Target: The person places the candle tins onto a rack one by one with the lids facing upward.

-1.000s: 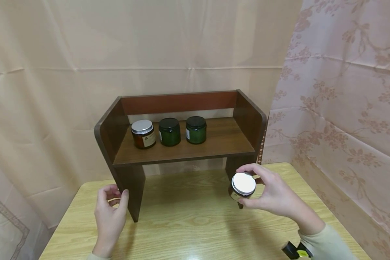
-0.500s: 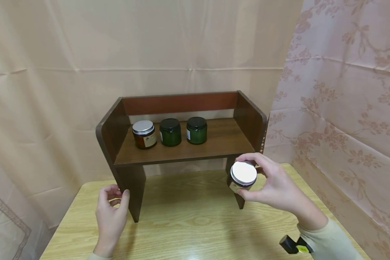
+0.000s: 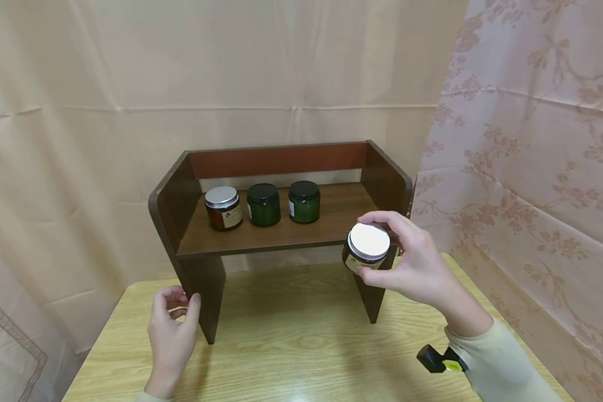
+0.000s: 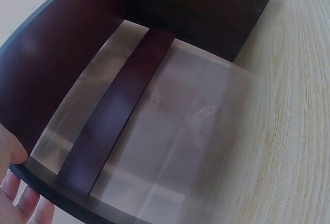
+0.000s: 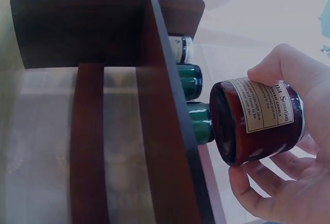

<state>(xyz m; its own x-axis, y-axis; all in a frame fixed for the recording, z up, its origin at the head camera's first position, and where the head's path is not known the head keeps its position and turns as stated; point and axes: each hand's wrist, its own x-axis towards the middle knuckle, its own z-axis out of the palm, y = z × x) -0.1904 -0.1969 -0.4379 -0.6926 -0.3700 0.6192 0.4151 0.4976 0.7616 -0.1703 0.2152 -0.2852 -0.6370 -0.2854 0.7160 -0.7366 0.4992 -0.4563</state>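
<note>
My right hand holds an amber candle jar with a silver lid, thumb and fingers around its sides. The jar is tilted in front of the shelf board's right front edge. In the right wrist view its printed label reads "scented candle". At the lower left, my left hand grips the front edge of the left side panel of a dark wooden shelf. On the board stand another amber candle jar with a silver lid and two green jars with dark lids, in a row.
The shelf stands on a light wooden table. Its right side panel rises beside the right end of the board. Behind hangs a beige curtain, and a floral cloth hangs at the right.
My right hand has lifted the amber candle jar, most recently also moving slightly left, up to the board's front edge. My left hand stays on the side panel.
</note>
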